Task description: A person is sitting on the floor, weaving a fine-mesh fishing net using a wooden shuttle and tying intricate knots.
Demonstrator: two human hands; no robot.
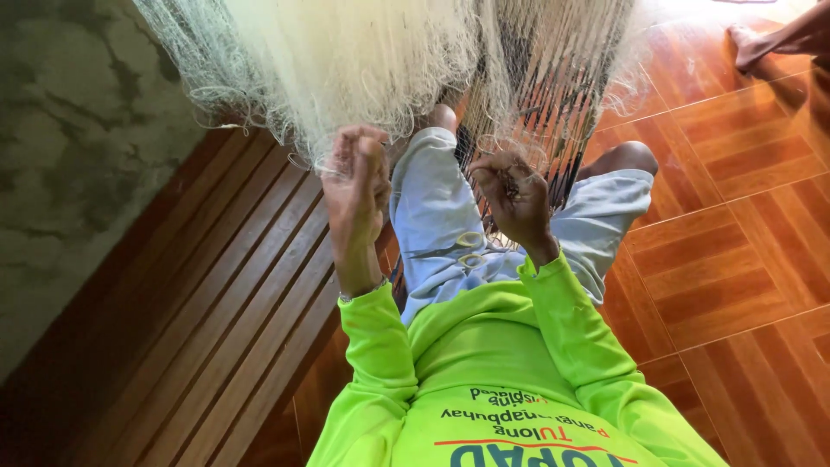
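**Two hands are working the same fall of net**

Two hands are raised side by side in front of the person's chest, both buried in the lower edge of a pale, fine-stranded fishing net [346, 60] that is hanging down from the top of the view. The left hand [356, 186] is curling its fingers in, with thumb and fingertips pinching a few loose strands at the net's hem; the right hand [514, 197] is closing into a loose fist, fingers bent around another bunch of mesh, and I cannot tell whether a small tool is tucked inside it. The two hands are sitting near each other but apart, each gripping its own bit of mesh.

Judging from that, the person is picking through the mesh strand by strand, either untangling or mending, and this looks like the middle of the work rather than its end. The next move is going to call for keeping the pinched strands taut between both hands while the fingers separate one loop from the tangle.

Below the hands, light grey shorts [432, 225] and bright lime-green long sleeves [380, 346] are filling the foreground. The person is sitting on a dark wooden slatted bench [216, 303], with glossy reddish wood-pattern floor tiles [735, 259] to the right and a rough grey concrete wall [69, 130] to the left. Another person's bare foot [752, 43] is resting at the top right corner.
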